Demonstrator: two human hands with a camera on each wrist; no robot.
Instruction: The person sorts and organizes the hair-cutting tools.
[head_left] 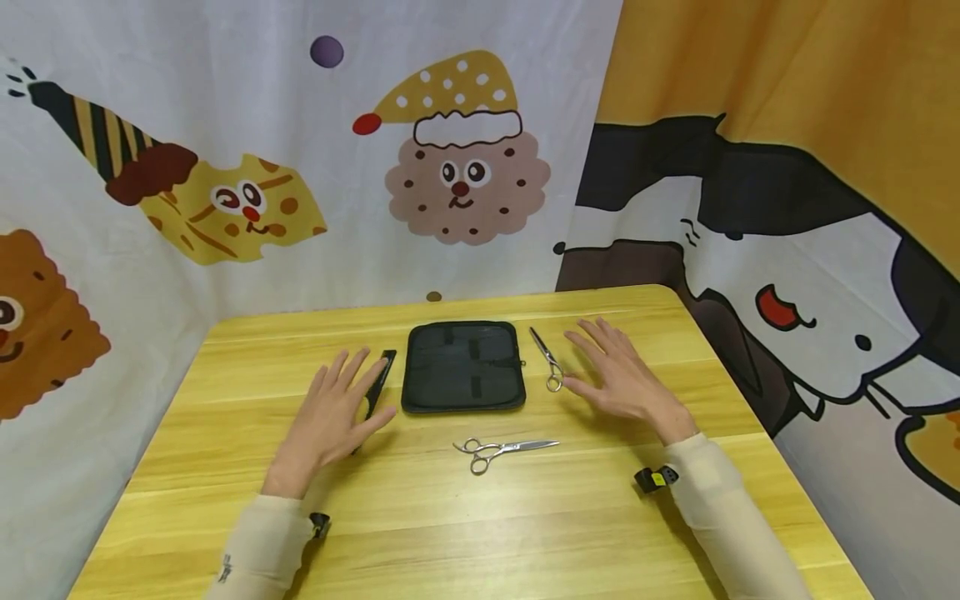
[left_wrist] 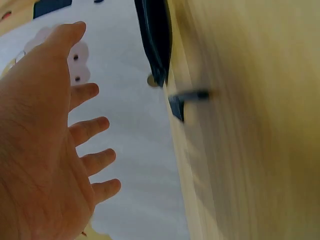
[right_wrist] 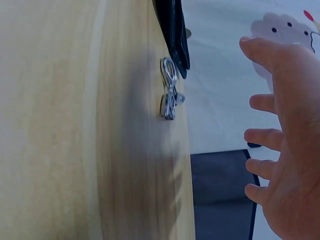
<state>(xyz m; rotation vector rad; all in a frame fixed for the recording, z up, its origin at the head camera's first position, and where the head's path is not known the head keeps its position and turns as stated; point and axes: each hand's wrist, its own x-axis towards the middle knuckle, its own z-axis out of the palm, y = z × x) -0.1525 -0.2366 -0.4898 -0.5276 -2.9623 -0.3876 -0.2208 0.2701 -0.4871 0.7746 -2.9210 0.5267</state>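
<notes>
My left hand point(head_left: 324, 423) hovers palm down with its fingers spread, holding nothing. Under its thumb and index finger lies a narrow black tool point(head_left: 381, 382), partly covered by the hand; its kind is unclear. My right hand point(head_left: 628, 377), also spread and holding nothing, is above the table beside a pair of silver scissors point(head_left: 543, 346) that points away. Between the hands lies a flat black zip case point(head_left: 438, 385) with darker patches on its upper face. A second pair of scissors point(head_left: 534, 446) lies in front of the case, blades to the right.
Everything lies on a yellow wood-grain table point(head_left: 420, 533). Behind it hangs a white curtain point(head_left: 255, 108) printed with cartoon snacks, with an orange and black printed part point(head_left: 750, 67) at right. Black wrist cameras point(head_left: 656, 478) sit at both sleeves, close above the tabletop.
</notes>
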